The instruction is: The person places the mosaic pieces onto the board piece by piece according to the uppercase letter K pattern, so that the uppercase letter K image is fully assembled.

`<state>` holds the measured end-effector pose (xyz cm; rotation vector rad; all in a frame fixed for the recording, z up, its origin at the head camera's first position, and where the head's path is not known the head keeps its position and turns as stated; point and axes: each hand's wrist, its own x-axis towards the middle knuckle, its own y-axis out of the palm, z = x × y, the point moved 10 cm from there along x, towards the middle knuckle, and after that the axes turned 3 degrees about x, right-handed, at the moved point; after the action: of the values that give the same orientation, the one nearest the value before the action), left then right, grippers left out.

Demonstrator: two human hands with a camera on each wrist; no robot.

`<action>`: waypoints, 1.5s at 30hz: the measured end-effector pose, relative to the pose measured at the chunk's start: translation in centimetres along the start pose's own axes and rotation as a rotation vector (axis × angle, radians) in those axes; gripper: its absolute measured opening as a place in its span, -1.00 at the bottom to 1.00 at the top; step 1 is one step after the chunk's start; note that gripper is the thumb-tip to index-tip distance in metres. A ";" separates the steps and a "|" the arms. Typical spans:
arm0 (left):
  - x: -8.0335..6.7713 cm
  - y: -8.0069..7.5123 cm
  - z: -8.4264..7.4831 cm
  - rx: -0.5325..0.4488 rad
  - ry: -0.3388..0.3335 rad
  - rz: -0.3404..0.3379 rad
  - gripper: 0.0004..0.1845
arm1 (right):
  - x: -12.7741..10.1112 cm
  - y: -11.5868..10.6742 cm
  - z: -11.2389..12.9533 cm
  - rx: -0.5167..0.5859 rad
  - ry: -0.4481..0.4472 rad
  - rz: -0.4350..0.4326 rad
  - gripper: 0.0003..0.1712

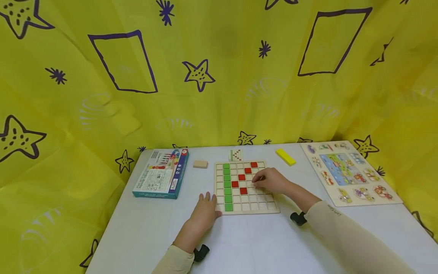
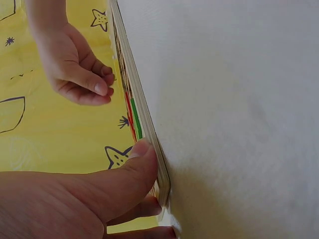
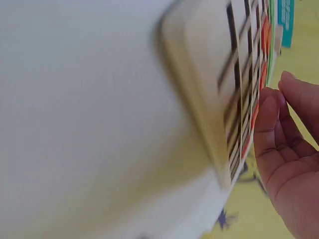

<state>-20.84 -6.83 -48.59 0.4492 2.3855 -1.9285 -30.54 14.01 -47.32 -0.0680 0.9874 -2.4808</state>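
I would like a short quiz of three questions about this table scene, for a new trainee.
1. True or false: the green tiles fill one column of the square wooden grid board.
2. Which hand rests at the board's left edge? A) left hand B) right hand
3. Fill in: the yellow rectangular block lies between the board and the ____ puzzle.

Key: 1 true; 2 A; 3 wooden picture peg. Right hand's fingers are curled over the red tiles; whether it holds one is unclear.
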 end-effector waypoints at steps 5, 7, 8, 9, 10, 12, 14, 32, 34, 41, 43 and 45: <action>0.1 -0.2 -0.1 0.015 0.012 -0.006 -0.30 | -1.5 -3.3 -2.2 0.006 0.044 -0.038 -0.85; 0.0 -0.3 -0.1 0.016 0.013 -0.007 -0.30 | -2.3 -4.6 -3.0 0.005 0.059 -0.052 -0.83; 0.0 -0.3 0.0 0.012 0.011 -0.007 -0.30 | -2.7 -5.3 -3.4 0.000 0.064 -0.058 -0.82; 0.0 -0.4 0.0 0.010 0.011 -0.009 -0.30 | -3.0 -5.8 -3.8 -0.004 0.071 -0.061 -0.81; -0.1 -0.5 0.0 0.006 0.011 -0.011 -0.30 | -3.5 -6.3 -4.2 -0.008 0.079 -0.062 -0.81; -0.1 -0.5 0.0 0.000 0.012 -0.013 -0.30 | -4.2 -7.0 -5.0 -0.009 0.095 -0.059 -0.79; -0.1 -0.4 0.1 -0.009 0.009 -0.010 -0.31 | -4.9 -7.5 -5.9 -0.005 0.114 -0.055 -0.78; -0.1 -0.2 0.1 0.003 0.025 -0.017 -0.31 | -8.1 -5.8 -9.6 0.018 0.161 0.010 -0.77; 0.0 -0.1 0.1 0.006 0.026 -0.014 -0.31 | -8.2 -5.7 -9.4 0.009 0.147 0.017 -0.79; 0.1 0.0 -0.1 0.033 0.041 -0.013 -0.31 | -8.3 -5.2 -8.3 -0.044 0.080 0.061 -0.87; 0.0 0.0 -0.2 0.031 0.042 -0.013 -0.31 | -8.4 -5.2 -8.1 -0.051 0.073 0.067 -0.84; 0.0 0.0 -0.2 0.026 0.040 -0.011 -0.31 | -8.6 -5.2 -8.0 -0.049 0.064 0.080 -0.78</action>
<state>-20.83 -6.64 -48.56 0.4823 2.3950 -1.9754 -26.72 26.13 -48.73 0.0348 1.0572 -2.3997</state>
